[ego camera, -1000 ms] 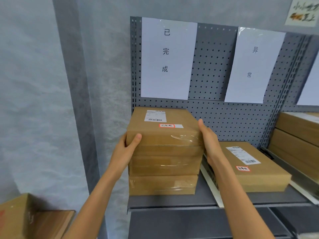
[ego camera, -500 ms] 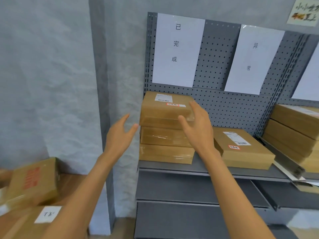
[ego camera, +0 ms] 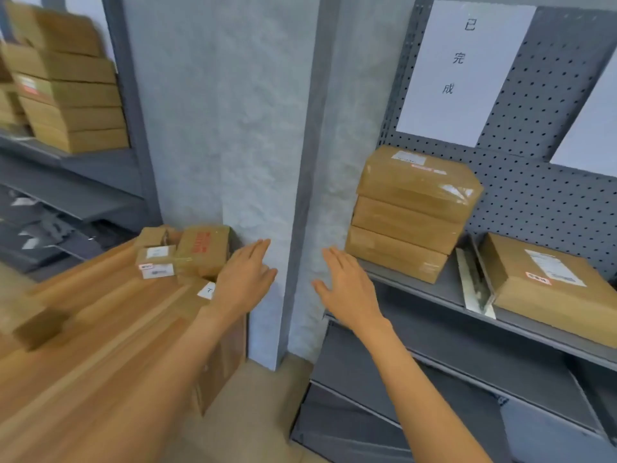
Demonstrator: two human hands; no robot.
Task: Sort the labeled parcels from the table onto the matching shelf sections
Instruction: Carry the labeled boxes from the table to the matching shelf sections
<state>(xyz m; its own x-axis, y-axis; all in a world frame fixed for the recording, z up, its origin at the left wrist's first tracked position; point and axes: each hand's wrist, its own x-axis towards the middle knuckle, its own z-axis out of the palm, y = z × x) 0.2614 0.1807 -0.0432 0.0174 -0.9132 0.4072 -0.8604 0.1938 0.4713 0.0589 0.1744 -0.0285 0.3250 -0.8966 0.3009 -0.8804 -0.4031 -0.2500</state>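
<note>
Both hands have let go of the shelf stack and swung left: left hand [ego camera: 245, 282] and right hand [ego camera: 347, 289] hover at centre frame, grip slack, fingers straight, holding nothing. The step looks like fetching another parcel. Just left, small brown cardboard parcels [ego camera: 180, 257] wait on the wooden worktop [ego camera: 83, 329]. Farther right, three stacked brown boxes [ego camera: 410, 212] sit on the grey metal shelf [ego camera: 434, 289].

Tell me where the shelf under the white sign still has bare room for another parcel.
Bare shelf shows in the narrow strip between the stack of three parcels and the white divider, and along the front edge. Right of the divider a single parcel fills most of that section. The stack top is free.
</note>
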